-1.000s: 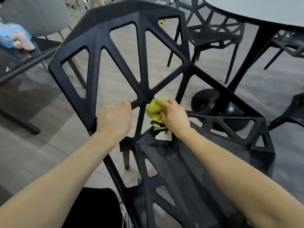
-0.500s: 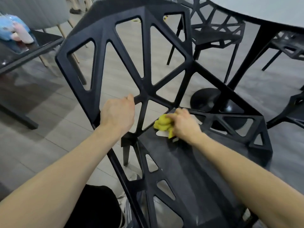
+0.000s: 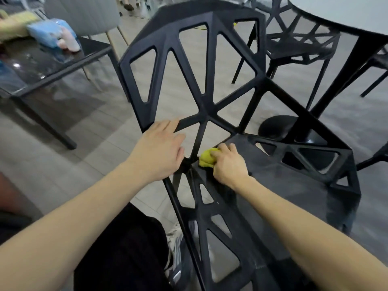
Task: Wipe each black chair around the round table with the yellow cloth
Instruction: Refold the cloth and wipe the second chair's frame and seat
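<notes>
grey plank floor (image 3: pixel 63 164), round tabletop (image 3: pixel 346 13) at upper right. left hand (image 3: pixel 159 152) rests flat and open on the black chair (image 3: pixel 210 114) backrest; right hand (image 3: pixel 228 162) has its grip closed on the yellow cloth (image 3: pixel 206 157), pressed at the seat's back corner.

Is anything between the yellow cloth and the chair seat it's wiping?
Nothing visible. The right hand presses the bunched yellow cloth straight onto the black chair seat at its back corner. The left hand rests beside it on the backrest frame.
</notes>
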### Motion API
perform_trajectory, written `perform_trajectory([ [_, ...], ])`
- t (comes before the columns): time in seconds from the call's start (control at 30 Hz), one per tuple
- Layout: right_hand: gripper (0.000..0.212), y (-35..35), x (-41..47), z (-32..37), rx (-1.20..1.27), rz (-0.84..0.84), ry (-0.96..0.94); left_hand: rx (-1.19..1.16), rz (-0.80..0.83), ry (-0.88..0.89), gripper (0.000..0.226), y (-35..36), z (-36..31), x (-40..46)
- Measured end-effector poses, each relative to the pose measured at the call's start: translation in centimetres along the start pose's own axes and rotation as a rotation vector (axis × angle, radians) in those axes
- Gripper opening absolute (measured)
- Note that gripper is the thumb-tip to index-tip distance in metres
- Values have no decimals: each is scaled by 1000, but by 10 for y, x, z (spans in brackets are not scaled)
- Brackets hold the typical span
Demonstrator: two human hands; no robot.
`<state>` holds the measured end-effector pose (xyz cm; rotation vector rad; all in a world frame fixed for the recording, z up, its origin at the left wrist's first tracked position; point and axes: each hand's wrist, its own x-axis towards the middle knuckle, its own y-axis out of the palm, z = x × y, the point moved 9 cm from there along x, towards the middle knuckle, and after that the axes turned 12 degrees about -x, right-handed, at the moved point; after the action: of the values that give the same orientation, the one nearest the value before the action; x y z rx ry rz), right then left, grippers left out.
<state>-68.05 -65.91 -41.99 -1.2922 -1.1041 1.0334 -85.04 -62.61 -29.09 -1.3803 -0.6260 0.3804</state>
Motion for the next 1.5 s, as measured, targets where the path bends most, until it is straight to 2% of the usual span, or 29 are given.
perform_trajectory([
  [0.07, 30, 3, -36, 46, 54, 23, -236, -171, -75, 24, 41, -4, 1, -15],
  [0.13, 35, 3, -60, 56, 112, 71, -338, -264, -134, 25, 40, -3, 4, -14],
  [0.2, 39, -1, -38, 46, 107, 68, -255, -285, -132, 34, 38, 0, 4, -9],
  [0.3, 26, -13, 0, 53, 81, -46, -53, -262, -112, 70, 38, 5, 8, -4],
  [0.37, 25, -15, 3, 57, 128, -92, -13, -243, -90, 70, 40, 6, 13, 3],
  [0.43, 24, -7, -1, 42, 157, -59, -27, -253, -99, 80, 42, 2, 13, 6],
  [0.5, 25, -7, 7, 11, 174, 10, 109, -318, -189, 67, 47, -8, 14, 0],
  [0.53, 26, -15, 12, 3, 232, -2, 169, -354, -265, 28, 51, -13, 16, -8],
  [0.6, 32, -49, 17, 18, 383, -142, 175, -396, -457, -150, 56, -18, 22, -31],
  [0.67, 37, -83, 12, 53, 502, -329, 50, -486, -659, -403, 49, -10, 37, -56],
  [0.73, 35, -83, -3, 80, 516, -407, -77, -711, -768, -598, 40, 9, 53, -70],
  [0.8, 33, -53, -6, 73, 451, -348, -75, -917, -682, -647, 41, 31, 60, -64],
  [0.9, 35, -42, 3, 46, 364, -200, -59, -946, -615, -611, 42, 38, 56, -61],
  [1.0, 36, -96, 3, 62, 585, -443, -33, -977, -640, -591, 38, 36, 60, -59],
  [1.07, 41, -107, -9, 97, 659, -489, -140, -976, -624, -606, 39, 39, 63, -57],
  [1.17, 42, -60, -12, 83, 558, -332, -174, -977, -618, -638, 49, 39, 63, -59],
  [1.23, 36, -36, -4, 52, 390, -125, -117, -962, -600, -660, 54, 39, 60, -60],
  [1.27, 35, -40, -1, 42, 388, -90, -70, -954, -594, -660, 55, 38, 59, -59],
  [1.33, 32, -80, 2, 56, 514, -270, -43, -956, -619, -638, 51, 34, 60, -58],
  [1.4, 33, -122, -2, 92, 694, -448, -117, -945, -630, -620, 44, 29, 60, -56],
  [1.43, 35, -128, -5, 105, 735, -476, -176, -933, -613, -626, 41, 30, 60, -54],
  [1.5, 41, -101, -9, 103, 660, -381, -227, -927, -573, -666, 44, 35, 60, -55],
])
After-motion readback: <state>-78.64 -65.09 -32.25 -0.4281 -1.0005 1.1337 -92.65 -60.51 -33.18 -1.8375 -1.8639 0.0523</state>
